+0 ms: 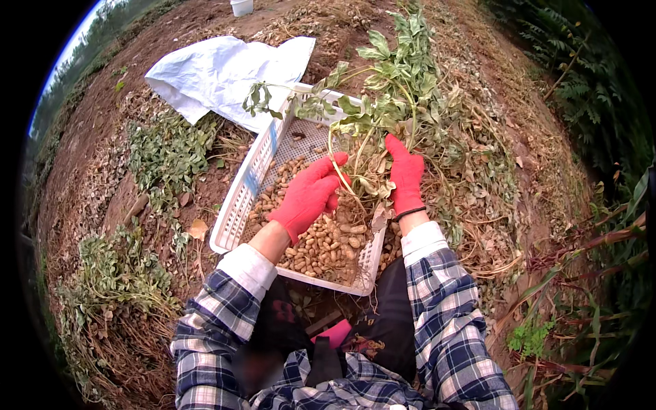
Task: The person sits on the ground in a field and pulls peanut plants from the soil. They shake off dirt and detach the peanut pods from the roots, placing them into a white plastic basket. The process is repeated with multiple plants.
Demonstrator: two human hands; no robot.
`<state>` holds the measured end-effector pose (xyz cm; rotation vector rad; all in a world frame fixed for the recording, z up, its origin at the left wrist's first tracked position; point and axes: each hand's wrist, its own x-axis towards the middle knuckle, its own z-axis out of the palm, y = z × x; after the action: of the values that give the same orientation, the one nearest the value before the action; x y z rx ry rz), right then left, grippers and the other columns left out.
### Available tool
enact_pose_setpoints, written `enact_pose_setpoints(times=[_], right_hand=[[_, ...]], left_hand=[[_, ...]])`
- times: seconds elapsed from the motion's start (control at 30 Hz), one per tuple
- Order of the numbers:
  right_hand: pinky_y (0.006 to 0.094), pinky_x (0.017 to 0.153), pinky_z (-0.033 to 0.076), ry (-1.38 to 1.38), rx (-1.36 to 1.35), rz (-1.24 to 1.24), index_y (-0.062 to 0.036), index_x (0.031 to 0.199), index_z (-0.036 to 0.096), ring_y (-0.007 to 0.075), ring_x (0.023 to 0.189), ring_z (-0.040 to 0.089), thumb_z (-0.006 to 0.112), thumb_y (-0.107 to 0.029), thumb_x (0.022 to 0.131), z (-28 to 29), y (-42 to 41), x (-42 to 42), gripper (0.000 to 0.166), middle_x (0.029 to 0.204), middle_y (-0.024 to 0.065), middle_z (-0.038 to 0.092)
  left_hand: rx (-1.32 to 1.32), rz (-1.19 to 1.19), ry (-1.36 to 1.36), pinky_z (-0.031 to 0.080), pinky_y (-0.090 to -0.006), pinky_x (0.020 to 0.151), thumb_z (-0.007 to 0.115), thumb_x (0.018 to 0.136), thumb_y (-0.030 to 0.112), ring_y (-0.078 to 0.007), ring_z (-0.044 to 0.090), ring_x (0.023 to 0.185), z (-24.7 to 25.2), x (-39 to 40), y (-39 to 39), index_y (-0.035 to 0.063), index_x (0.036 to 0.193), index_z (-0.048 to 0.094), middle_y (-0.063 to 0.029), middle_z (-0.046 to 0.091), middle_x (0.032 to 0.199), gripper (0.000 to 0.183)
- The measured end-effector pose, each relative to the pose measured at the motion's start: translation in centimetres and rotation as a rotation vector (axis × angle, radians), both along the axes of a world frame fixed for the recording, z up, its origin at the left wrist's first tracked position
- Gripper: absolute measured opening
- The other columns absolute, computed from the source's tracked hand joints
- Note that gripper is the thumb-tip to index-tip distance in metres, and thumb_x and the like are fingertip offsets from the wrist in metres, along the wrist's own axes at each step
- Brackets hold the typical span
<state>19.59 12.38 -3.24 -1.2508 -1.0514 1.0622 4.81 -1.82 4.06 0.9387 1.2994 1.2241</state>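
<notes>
Red work gloves cover both my hands, held over a white perforated plastic crate (239,204). Many unshelled peanuts (320,246) lie on its floor, mostly towards my side. My right hand (408,174) grips an uprooted peanut plant (376,123) at the crate's right side, thumb pointing away from me. Its wilted leaves spread beyond the crate's far rim. My left hand (312,192) is over the peanuts with fingers bent, touching a pale stem of the plant. Whether those fingers close around the stem is unclear. Leaves and stems hide part of the crate's right wall.
A white woven sack (225,77) lies against the crate's far left corner. Pulled peanut plants lie in heaps on the left (113,287) and right (476,189). A white bucket (242,7) stands far off on the soil. Tall leafy plants (589,102) edge the right side.
</notes>
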Motion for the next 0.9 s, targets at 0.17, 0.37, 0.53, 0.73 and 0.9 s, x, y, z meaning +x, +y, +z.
enact_pose_setpoints(times=[0.17, 0.37, 0.53, 0.73, 0.9], right_hand=[[0.0275, 0.069, 0.044, -0.027, 0.161, 0.326, 0.0030, 0.096, 0.062, 0.0136, 0.074, 0.055, 0.073, -0.031, 0.074, 2.6, -4.3, -2.7, 0.042, 0.085, 0.0040, 0.063], [0.0266, 0.084, 0.042, 0.187, -0.063, 0.768, -0.0047, 0.119, 0.050, 0.0119, 0.097, 0.051, 0.071, -0.026, 0.077, 2.2, -4.8, -1.9, 0.051, 0.108, 0.0039, 0.056], [0.0273, 0.077, 0.045, 0.041, -0.031, 0.760, -0.0013, 0.111, 0.056, 0.0127, 0.086, 0.056, 0.071, -0.020, 0.074, 2.9, -5.0, -2.3, 0.044, 0.096, 0.0041, 0.061], [0.0333, 0.063, 0.045, -0.302, 0.049, 0.190, 0.0056, 0.086, 0.059, 0.0181, 0.067, 0.056, 0.068, -0.023, 0.075, 0.6, -1.4, -2.3, 0.032, 0.075, 0.0120, 0.062], [0.0353, 0.060, 0.043, -0.342, 0.015, -0.016, 0.0060, 0.079, 0.058, 0.0185, 0.060, 0.051, 0.068, -0.027, 0.077, 0.9, 0.9, 1.3, 0.035, 0.067, 0.0108, 0.060]], left_hand=[[0.290, 0.122, 0.674, 0.049, -0.0346, 0.065, 0.049, 0.088, 0.020, -0.0245, 0.062, 0.074, -3.7, 1.2, 1.9, 0.0112, 0.131, 0.042, -0.0130, 0.064, 0.089, 0.044], [0.144, 0.027, 0.899, 0.047, -0.0439, 0.072, 0.049, 0.085, 0.023, -0.0397, 0.059, 0.086, -2.7, 1.6, 2.4, 0.0213, 0.134, 0.037, -0.0210, 0.061, 0.096, 0.050], [0.175, -0.044, 0.804, 0.047, -0.0427, 0.073, 0.055, 0.079, 0.020, -0.0354, 0.061, 0.086, -2.8, -1.1, 2.2, 0.0201, 0.135, 0.034, -0.0170, 0.064, 0.091, 0.060], [0.178, -0.154, 0.949, 0.046, -0.0428, 0.064, 0.055, 0.081, 0.019, -0.0366, 0.060, 0.069, 1.0, 2.6, -0.6, 0.0145, 0.132, 0.033, -0.0160, 0.061, 0.069, 0.056], [0.270, 0.147, 0.899, 0.046, -0.0400, 0.067, 0.060, 0.081, 0.020, -0.0308, 0.060, 0.076, 1.0, -2.0, -2.2, 0.0136, 0.118, 0.052, -0.0114, 0.062, 0.079, 0.039]])
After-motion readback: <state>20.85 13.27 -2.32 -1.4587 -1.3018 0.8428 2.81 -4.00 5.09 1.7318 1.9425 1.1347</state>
